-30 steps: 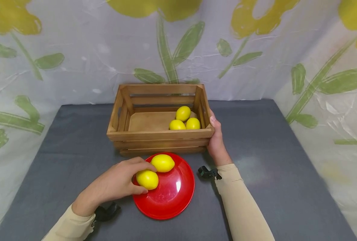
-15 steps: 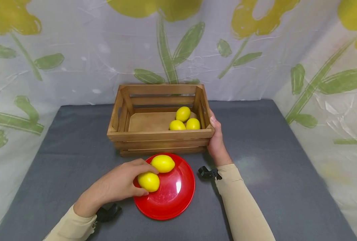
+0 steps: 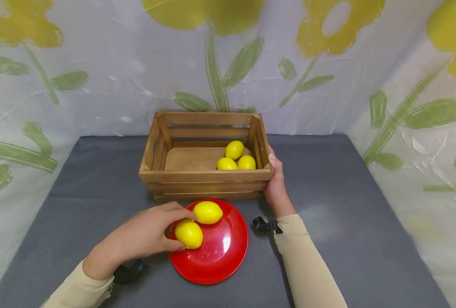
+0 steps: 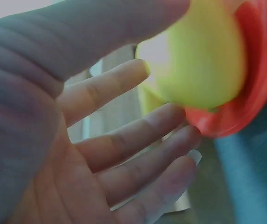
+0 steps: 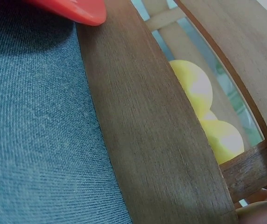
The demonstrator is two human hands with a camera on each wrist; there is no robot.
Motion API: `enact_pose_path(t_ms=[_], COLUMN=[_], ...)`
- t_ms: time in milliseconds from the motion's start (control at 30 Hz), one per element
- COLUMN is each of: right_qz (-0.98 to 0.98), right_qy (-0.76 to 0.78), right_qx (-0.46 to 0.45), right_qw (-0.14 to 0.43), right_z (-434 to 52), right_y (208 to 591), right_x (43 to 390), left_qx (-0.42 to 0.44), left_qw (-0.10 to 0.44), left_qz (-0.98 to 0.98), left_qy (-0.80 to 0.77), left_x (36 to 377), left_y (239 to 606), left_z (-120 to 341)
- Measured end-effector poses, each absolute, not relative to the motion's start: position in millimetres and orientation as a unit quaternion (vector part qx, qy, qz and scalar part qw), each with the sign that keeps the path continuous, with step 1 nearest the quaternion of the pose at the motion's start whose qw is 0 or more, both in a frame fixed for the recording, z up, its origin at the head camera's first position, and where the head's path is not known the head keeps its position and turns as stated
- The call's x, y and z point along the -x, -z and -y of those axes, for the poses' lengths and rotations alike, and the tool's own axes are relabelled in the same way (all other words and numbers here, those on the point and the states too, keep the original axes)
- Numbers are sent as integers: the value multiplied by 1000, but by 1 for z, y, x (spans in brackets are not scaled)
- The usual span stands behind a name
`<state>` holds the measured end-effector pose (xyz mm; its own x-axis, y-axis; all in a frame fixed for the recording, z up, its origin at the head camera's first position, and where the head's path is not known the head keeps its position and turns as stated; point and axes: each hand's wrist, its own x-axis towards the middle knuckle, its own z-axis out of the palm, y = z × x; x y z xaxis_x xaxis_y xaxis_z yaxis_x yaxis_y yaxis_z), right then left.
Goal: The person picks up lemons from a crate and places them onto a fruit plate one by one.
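Low in the frame, the left hand grips a lemon on the red plate, while the right hand clasps the wooden crate at centre.

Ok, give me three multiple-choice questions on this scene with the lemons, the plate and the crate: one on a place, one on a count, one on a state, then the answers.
1. Where does the round red plate sit?
A. inside the crate
B. on the grey cloth in front of the slatted wooden crate
C. behind the crate

2. How many yellow lemons lie in the crate?
A. one
B. three
C. five

3. What is the left hand doing?
A. gripping the near yellow lemon on the plate
B. lying flat on the cloth
C. holding the crate

Answers:
1 B, the plate lies on the cloth just before the crate's front slats.
2 B, three lemons cluster in its right end.
3 A, thumb and fingers curl round that lemon, while the right hand holds the crate's right end.
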<state>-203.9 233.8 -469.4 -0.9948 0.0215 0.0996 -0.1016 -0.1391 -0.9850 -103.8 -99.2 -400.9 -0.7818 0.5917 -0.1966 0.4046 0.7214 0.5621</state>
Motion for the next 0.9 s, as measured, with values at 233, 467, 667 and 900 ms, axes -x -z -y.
enact_pose_path(t_ms=[233, 467, 667, 900], right_qz=[655, 660, 658, 669], right_qy=[-753, -749, -750, -740], right_qx=[-38, -40, -57, -49], right_qw=[48, 40, 39, 37], right_z=[-240, -242, -238, -238], right_y=[470, 475, 479, 474], right_x=[204, 203, 204, 205], left_qx=[-318, -374, -399, -414], left_qw=[180, 178, 172, 170], left_qz=[-908, -892, -885, -886], left_qy=[-204, -180, -168, -124], left_x=[123, 153, 188, 229], left_y=[349, 297, 267, 248], left_z=[91, 72, 51, 17])
